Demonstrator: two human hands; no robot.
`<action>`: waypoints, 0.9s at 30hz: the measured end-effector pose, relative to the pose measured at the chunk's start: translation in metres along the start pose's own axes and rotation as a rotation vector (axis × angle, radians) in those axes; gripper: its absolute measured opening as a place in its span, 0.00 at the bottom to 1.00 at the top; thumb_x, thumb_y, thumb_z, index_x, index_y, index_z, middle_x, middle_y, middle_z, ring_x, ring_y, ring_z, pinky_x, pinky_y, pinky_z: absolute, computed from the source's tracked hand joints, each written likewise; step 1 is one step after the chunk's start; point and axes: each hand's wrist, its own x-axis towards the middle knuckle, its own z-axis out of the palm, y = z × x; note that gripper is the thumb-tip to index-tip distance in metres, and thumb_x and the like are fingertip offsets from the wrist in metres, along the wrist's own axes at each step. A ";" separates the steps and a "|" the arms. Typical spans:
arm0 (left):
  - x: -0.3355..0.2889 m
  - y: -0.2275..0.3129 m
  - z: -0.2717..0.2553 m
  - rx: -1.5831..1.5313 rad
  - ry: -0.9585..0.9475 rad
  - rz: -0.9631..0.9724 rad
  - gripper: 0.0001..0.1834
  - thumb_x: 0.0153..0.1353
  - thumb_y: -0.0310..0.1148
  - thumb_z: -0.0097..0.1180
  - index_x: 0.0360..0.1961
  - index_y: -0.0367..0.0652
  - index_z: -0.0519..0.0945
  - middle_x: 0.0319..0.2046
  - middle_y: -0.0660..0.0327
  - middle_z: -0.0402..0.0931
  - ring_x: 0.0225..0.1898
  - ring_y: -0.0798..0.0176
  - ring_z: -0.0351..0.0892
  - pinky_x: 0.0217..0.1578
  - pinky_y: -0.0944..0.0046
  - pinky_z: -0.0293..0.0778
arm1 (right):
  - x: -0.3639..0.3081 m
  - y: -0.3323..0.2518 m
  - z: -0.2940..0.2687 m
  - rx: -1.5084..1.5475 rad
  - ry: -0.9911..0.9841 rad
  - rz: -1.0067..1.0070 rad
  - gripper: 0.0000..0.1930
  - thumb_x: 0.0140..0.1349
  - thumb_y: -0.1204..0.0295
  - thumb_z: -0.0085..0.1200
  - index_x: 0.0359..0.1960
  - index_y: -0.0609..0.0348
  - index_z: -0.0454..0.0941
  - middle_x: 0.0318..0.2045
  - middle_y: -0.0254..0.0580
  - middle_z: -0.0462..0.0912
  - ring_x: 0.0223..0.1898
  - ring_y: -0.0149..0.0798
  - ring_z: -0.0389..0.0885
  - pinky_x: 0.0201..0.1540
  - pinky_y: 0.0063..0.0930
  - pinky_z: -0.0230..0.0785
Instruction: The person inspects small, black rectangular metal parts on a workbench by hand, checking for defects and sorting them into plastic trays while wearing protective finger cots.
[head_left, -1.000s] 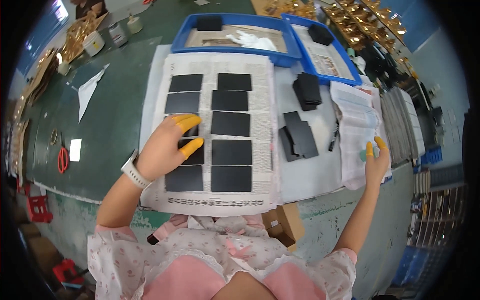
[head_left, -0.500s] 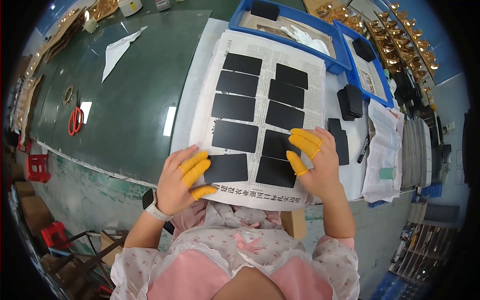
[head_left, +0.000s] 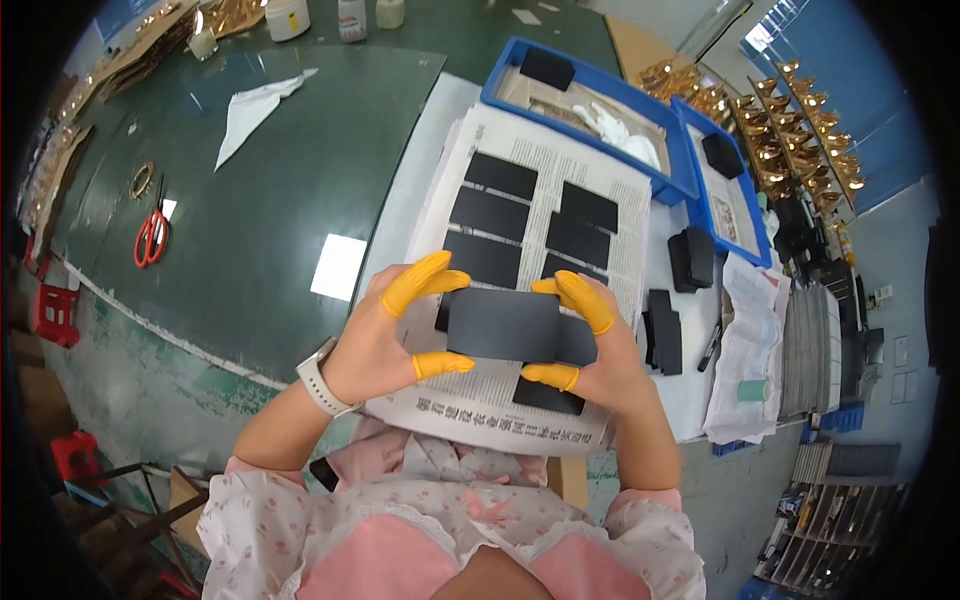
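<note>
A black rectangular card [head_left: 503, 325], plain and thin, is held up level between my two hands. My left hand [head_left: 375, 335] pinches its left end, and my right hand [head_left: 607, 350] grips the right end. Yellow finger cots cover the thumb and two fingers of each hand. Beneath lies a printed newspaper sheet [head_left: 440, 395] with more black cards [head_left: 485, 212] in two columns. The lower cards are partly hidden by my hands and the held card. One card [head_left: 550, 396] shows just below my right thumb.
Blue trays [head_left: 590, 145] stand at the back right. Stacked black cards [head_left: 690, 260], a second pile [head_left: 663, 332], and a black marker [head_left: 710, 348] lie right of the newspaper. Red scissors [head_left: 151, 238] and a white cloth [head_left: 255, 112] rest on the green table [head_left: 300, 190] at left.
The bottom-left card has been picked up off the newspaper and is now between both hands. My left hand moved up and right; my right hand came inward. The view has also shifted.
</note>
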 end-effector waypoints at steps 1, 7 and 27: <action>0.011 -0.001 0.001 -0.056 -0.010 -0.022 0.55 0.44 0.40 0.82 0.73 0.43 0.65 0.59 0.57 0.81 0.61 0.52 0.73 0.66 0.54 0.63 | -0.002 0.005 -0.001 -0.015 0.008 -0.013 0.48 0.46 0.63 0.80 0.69 0.57 0.68 0.62 0.44 0.77 0.63 0.53 0.73 0.72 0.48 0.59; 0.050 -0.017 0.018 -0.145 -0.015 -0.059 0.57 0.45 0.36 0.82 0.75 0.45 0.61 0.58 0.56 0.80 0.60 0.52 0.73 0.65 0.54 0.66 | 0.000 0.030 0.004 0.161 0.202 0.162 0.51 0.45 0.67 0.82 0.72 0.55 0.65 0.65 0.46 0.75 0.65 0.46 0.74 0.69 0.39 0.66; 0.036 -0.042 0.033 -0.056 -0.022 -0.007 0.54 0.43 0.38 0.82 0.72 0.42 0.66 0.55 0.62 0.81 0.49 0.55 0.73 0.58 0.57 0.68 | -0.007 0.059 0.015 -0.276 0.266 0.026 0.22 0.50 0.75 0.71 0.50 0.53 0.85 0.54 0.43 0.83 0.60 0.50 0.77 0.69 0.52 0.62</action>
